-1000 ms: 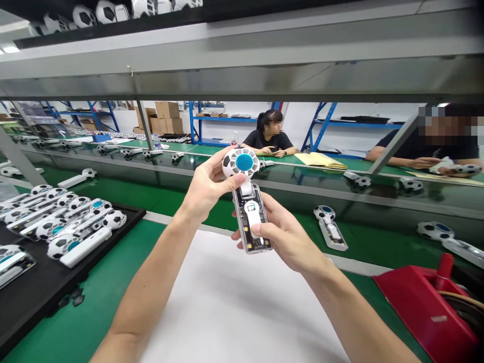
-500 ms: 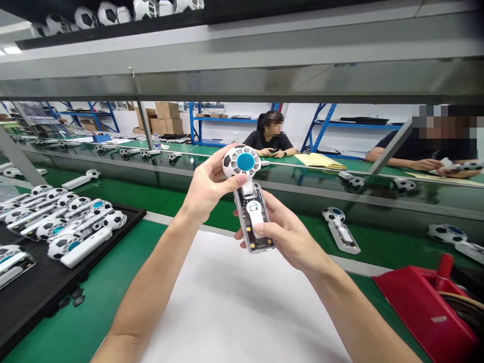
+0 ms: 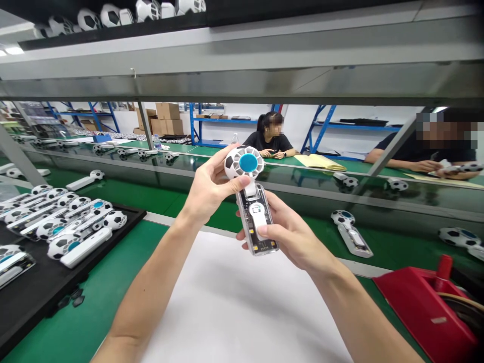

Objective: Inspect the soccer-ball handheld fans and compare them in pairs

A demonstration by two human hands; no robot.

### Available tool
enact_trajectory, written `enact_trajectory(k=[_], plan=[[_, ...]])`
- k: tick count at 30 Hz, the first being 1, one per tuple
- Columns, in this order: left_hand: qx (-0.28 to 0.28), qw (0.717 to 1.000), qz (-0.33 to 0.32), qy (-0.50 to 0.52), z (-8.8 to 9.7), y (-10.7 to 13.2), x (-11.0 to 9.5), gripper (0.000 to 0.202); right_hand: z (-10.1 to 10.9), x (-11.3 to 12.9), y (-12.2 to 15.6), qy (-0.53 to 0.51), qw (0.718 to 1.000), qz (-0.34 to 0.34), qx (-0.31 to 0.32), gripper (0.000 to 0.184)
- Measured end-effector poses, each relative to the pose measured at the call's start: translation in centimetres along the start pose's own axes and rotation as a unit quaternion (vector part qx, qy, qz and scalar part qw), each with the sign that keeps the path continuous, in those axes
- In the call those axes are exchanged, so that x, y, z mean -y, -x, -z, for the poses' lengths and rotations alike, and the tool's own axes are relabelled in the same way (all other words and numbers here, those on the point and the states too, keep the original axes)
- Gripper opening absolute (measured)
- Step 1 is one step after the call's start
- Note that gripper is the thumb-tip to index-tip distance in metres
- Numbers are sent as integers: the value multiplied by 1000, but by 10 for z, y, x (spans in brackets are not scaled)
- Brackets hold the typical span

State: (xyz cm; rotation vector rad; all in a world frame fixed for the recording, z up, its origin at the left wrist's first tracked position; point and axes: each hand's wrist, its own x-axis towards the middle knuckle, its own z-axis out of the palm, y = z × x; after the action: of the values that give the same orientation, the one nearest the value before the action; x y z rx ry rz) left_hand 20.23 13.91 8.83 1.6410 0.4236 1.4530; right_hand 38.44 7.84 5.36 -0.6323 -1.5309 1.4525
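Observation:
Both my hands hold up a small soccer-ball handheld fan (image 3: 258,214) over the white sheet. Its round black-and-white head has a blue disc ringed by slots, and its clear handle shows a dark circuit board and a white button piece. My left hand (image 3: 212,184) is closed round the head, thumb at the neck just below the disc. Lower down, my right hand (image 3: 293,237) grips the handle, with its thumb on the lower end of the white piece and its fingers behind. The fan tilts slightly, head up and to the left.
A black tray (image 3: 124,229) of similar fans lies left. More fans (image 3: 353,234) ride the green belt (image 3: 177,201) ahead. A red tape dispenser (image 3: 419,302) stands at right. An overhead shelf (image 3: 242,75) spans the view. Two people (image 3: 270,138) sit across the line.
The fan and my hands have shifted slightly right, with the same grip. Fans on the near belt have moved right; those on the far belt have moved left.

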Motion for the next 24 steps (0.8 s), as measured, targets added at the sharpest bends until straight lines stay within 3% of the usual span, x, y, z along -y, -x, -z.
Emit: enact_trajectory(k=[7, 13, 21, 24], plan=[[-3, 1000, -1, -5, 0, 0, -2, 69, -1, 0, -1, -11, 1000, -5, 2, 61], [-23, 997, -23, -75, -8, 4, -1, 62, -12, -11, -5, -63, 995, -32, -74, 34], [-52, 988, -28, -143, -11, 5, -1, 55, -12, -11, -6, -185, 982, -38, 32, 25], [-4, 990, -16, -140, -14, 7, 0, 52, -19, -9, -5, -257, 964, -65, 19, 33]])
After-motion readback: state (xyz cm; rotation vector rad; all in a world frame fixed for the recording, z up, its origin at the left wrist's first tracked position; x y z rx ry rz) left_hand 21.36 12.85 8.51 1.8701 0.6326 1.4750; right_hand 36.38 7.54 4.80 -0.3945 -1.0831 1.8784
